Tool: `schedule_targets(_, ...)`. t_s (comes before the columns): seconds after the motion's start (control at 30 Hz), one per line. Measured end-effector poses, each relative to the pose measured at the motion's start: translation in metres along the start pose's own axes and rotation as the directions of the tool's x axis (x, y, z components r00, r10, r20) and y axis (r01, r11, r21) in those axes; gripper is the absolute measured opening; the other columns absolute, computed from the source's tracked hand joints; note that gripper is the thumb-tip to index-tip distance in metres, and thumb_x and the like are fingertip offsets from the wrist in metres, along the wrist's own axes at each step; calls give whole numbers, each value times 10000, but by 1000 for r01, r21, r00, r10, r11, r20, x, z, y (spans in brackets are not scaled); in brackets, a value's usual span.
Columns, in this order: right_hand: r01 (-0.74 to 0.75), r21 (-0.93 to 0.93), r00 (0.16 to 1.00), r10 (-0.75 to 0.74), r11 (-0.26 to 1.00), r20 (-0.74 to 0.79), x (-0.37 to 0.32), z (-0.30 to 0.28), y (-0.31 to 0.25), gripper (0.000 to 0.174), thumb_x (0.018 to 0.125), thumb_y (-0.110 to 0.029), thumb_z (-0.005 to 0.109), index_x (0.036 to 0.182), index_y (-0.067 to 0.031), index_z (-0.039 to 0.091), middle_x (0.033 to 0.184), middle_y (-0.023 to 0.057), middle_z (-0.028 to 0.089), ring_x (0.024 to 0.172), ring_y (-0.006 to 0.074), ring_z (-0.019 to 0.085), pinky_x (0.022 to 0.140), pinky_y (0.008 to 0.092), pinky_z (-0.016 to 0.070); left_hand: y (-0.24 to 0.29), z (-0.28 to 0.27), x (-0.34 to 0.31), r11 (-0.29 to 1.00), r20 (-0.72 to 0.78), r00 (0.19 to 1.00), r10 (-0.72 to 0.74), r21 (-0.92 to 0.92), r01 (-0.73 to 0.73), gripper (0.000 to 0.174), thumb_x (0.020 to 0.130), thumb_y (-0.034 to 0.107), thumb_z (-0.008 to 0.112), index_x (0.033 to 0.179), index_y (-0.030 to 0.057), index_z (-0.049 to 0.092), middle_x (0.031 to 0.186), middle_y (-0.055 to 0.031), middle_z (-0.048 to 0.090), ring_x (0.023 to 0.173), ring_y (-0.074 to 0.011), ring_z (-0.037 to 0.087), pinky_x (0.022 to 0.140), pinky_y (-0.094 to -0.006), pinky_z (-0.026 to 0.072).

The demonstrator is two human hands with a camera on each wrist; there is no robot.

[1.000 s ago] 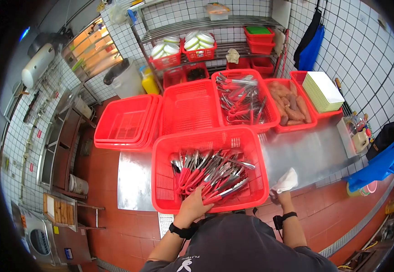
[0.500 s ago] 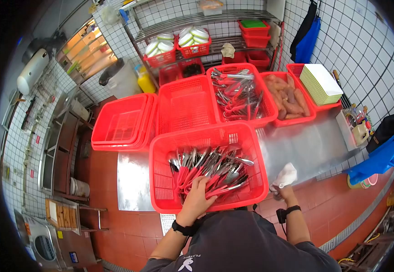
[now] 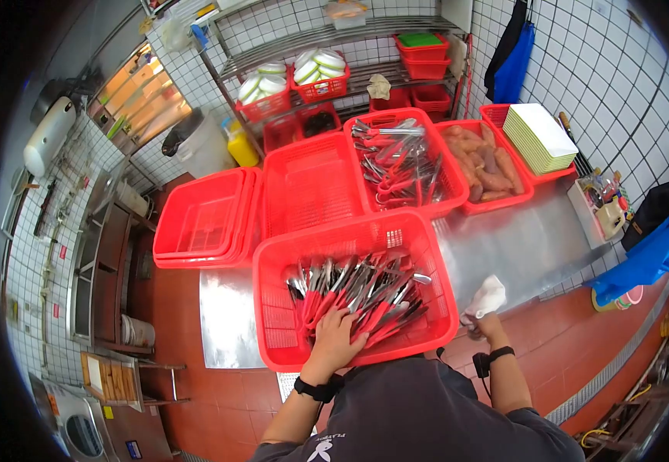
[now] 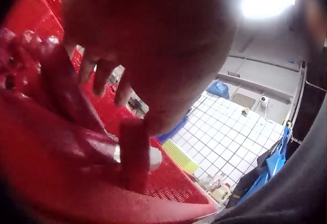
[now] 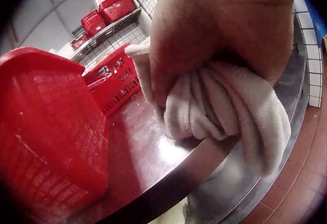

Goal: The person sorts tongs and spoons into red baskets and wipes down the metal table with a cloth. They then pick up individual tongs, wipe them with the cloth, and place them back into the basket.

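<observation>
A big red basket [image 3: 273, 323] at the table's front holds a heap of red-handled metal tongs [image 3: 373, 285]. My left hand [image 3: 336, 339] is over the basket's near side, spread fingers resting on the red handles. In the left wrist view the fingers [image 4: 104, 76] hang apart close over the heap, and a red handle [image 4: 76, 142] runs beside them. My right hand [image 5: 219, 30] grips a bunched white cloth [image 5: 230, 106] at the metal table's front edge, right of the basket. Its fingertips are hidden in the folds.
Behind stand stacked red baskets [image 3: 196, 215], a bare red basket [image 3: 307, 185], a basket of utensils [image 3: 400, 165], a basket of sausage-shaped brown food [image 3: 488, 169] and stacked green-edged trays [image 3: 542, 138]. The metal table [image 3: 511, 239] extends right, with a caddy of bottles [image 3: 604, 208] at its end.
The head view has shifted slightly. My left hand stays at the handles, its fingers and thumb a little more spread than before. The right hand still holds the cloth, nearly in place.
</observation>
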State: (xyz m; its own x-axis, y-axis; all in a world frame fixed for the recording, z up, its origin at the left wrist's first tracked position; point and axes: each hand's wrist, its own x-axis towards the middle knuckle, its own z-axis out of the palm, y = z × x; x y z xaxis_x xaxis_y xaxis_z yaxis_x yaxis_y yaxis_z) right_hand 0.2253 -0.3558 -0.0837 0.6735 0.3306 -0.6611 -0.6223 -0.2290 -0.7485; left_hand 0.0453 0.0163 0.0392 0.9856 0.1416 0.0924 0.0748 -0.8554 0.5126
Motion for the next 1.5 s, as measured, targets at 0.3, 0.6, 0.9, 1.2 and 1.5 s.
schedule_targets(0.3, -45, -862, 842, -445, 505, -304, 54, -56, 42, 291, 817, -293, 707, 969, -48, 666, 876, 169, 667, 772, 325, 635, 681, 448, 502, -26, -28, 28, 983, 26, 999, 20, -185, -15, 427, 839, 207, 717, 1188, 5, 579, 1233, -202, 570, 1173, -380, 533, 1014, -435, 422)
schedule_targets(0.6, -2, -866, 478, -760, 500, -440, 64, -52, -10, 238, 724, -185, 716, 940, -84, 712, 995, 179, 682, 933, 395, 621, 809, 470, 499, 2, -84, 152, 998, -48, 997, 56, -8, -57, 343, 838, 109, 677, 1151, 1, 590, 1173, -208, 594, 1139, -389, 558, 997, -428, 443)
schedule_targets(0.9, -144, -648, 591, -460, 748, -663, 95, -55, 1, 404, 651, -238, 776, 1011, -88, 669, 1020, 165, 643, 995, 403, 569, 887, 478, 446, 29, 21, 341, 975, 242, 955, 169, 101, -198, 360, 920, 249, 608, 1235, 75, 593, 1192, -221, 596, 1158, -393, 552, 1005, -457, 443)
schedule_targets(1.2, -360, -640, 760, -184, 678, -623, 91, -55, -3, 516, 776, -349, 714, 1162, -30, 589, 1087, 128, 639, 1050, 349, 564, 898, 417, 436, 28, 116, 385, 978, 584, 803, -121, -68, 197, 481, 1005, 370, 461, 1324, 18, 535, 1294, -223, 556, 1264, -350, 501, 1058, -414, 399)
schedule_targets(1.5, -149, -766, 687, -492, 625, -535, 94, -59, 37, 745, 738, -392, 744, 1315, -1, 480, 1240, 232, 548, 1133, 446, 510, 965, 509, 403, 36, 113, 388, 971, 583, 801, -135, -85, 225, 400, 992, 337, 501, 1197, 8, 599, 1140, -170, 558, 1121, -297, 530, 1007, -378, 395)
